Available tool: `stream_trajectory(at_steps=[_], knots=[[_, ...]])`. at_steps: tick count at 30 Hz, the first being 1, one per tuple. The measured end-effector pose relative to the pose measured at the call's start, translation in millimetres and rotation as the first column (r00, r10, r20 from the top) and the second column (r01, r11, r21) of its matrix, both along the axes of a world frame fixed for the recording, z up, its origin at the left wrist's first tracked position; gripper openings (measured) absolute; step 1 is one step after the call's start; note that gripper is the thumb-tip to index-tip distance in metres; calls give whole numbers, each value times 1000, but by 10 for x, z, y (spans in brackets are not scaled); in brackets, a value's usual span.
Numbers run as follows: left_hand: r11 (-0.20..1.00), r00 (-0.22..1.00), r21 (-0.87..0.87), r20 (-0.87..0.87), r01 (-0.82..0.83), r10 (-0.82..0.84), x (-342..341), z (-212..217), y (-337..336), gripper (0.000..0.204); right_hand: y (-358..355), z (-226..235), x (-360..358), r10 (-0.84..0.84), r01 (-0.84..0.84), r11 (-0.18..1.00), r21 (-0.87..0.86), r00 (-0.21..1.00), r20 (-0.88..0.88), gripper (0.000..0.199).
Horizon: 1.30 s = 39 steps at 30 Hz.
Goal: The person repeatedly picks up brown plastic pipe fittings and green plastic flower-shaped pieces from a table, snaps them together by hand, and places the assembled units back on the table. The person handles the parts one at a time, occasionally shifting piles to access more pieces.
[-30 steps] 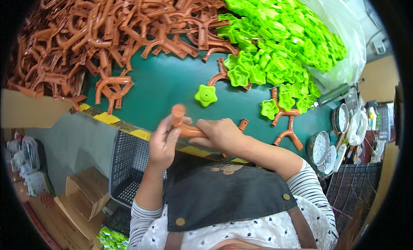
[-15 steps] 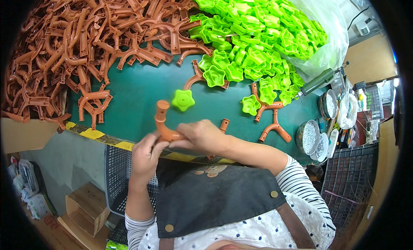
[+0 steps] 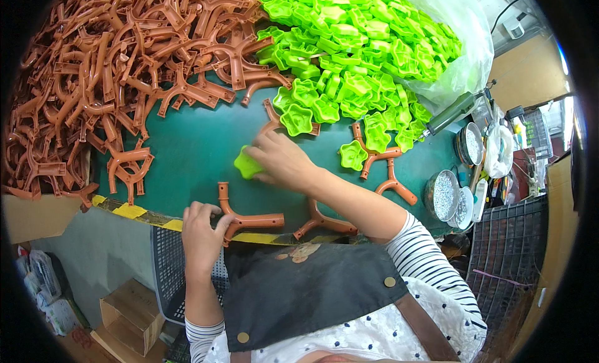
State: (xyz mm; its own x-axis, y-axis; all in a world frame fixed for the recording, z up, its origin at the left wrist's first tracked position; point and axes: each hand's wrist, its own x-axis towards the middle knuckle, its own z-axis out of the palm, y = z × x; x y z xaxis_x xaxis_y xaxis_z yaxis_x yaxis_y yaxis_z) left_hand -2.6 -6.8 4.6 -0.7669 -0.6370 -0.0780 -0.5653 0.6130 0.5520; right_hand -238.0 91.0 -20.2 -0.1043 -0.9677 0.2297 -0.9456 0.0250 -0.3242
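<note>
Workroom, green-topped counter [image 3: 181,151] with a yellow-and-black taped front edge. Stock upon it, listed from where I stand:

- Brown forked pieces, one large heap [image 3: 125,57], far left.
- Green star-shaped pieces, one heap [image 3: 362,38], right of the brown, a clear plastic bag [image 3: 477,44] behind.
- Power screwdriver [image 3: 452,113], green-bodied, right side, its tip beside the stars.
- Metal bowl [image 3: 428,194] of small shiny bits, far right, another close by.
- Grey basket [image 3: 165,269], perforated, below the front edge.

In hand:

- Brown fork [image 3: 259,220], at the front edge, one branch pointing right. The left hand [image 3: 203,229] has it by its left side, thumb and fingers drawn together with little gap; the far side of the grip is hidden.
- Green star [image 3: 245,166], single, tilted, beyond that fork. The right hand [image 3: 284,160] has curled fingers and thumb pinched at its right edge.
- Second fork [image 3: 321,220], lying by the right forearm, unheld.

Step, by my judgement: picking up the star while the fork is steadied. The next move would call for a firm pinch on the star and a steady left hold.
</note>
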Motion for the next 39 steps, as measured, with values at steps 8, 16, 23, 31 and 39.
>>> stream_trajectory(at_steps=[8,16,23,31,39], knots=[[581,811,790,-465,198,356,-495,-154,142,35,349,235,52,11,75,986,-149,864,504,81],[342,761,852,-513,396,398,-625,-96,251,27,595,164,116,17,194,962,-194,665,747,80],[490,806,775,-551,398,217,-653,-5,431,25,629,366,284,-158,315,949,34,376,913,48],[706,801,568,-598,424,0,-719,90,649,16,873,209,254,110,401,916,-27,-184,977,48],[891,765,91,-555,446,-326,-931,252,869,16,1032,79,259,116,461,878,-129,58,992,31]])
